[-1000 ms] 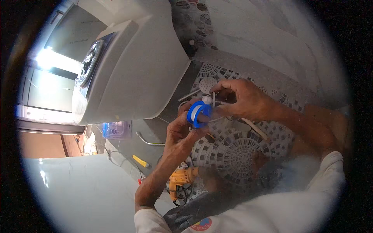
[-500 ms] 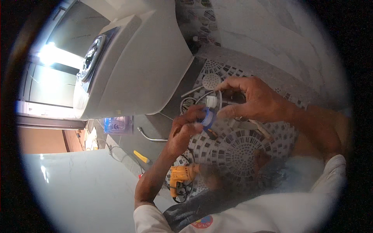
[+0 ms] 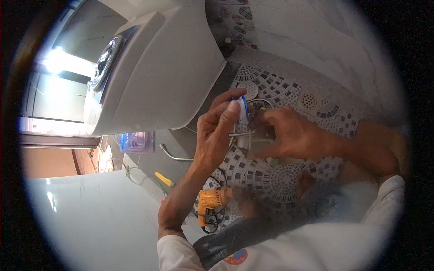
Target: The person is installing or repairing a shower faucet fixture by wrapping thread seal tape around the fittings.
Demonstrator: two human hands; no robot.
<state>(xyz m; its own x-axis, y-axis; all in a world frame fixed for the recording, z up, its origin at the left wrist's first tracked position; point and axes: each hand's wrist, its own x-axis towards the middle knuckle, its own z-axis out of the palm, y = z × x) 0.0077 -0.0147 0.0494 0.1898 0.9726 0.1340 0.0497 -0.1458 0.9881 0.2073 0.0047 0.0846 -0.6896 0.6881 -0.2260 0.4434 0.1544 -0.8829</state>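
Observation:
My left hand (image 3: 216, 124) pinches a white roll of thread seal tape with a blue rim (image 3: 243, 106), held up above the mosaic floor. To its right is my right hand (image 3: 294, 135), fingers curled and partly blurred. Something dark sits within its curl, too unclear to name. Just below the tape, beside the right fingertips, a short white cylinder (image 3: 244, 142) shows next to a thin metal hose (image 3: 238, 134). Whether the right hand grips either of these cannot be told. A pale perforated disc (image 3: 248, 89) lies on the floor beyond my left fingertips.
An orange power drill (image 3: 210, 203) with its cord lies near my left forearm. Further left are a yellow utility knife (image 3: 164, 179), a bent metal pipe (image 3: 174, 156) and a clear-and-blue plastic pack (image 3: 136, 142). A large white fixture (image 3: 167, 77) rises at far left; a drain grate (image 3: 308, 100) sits right.
My left hand has moved up and away from me with the tape roll. The right hand has come slightly nearer to me, its fingers closing in, which exposes the drain grate.

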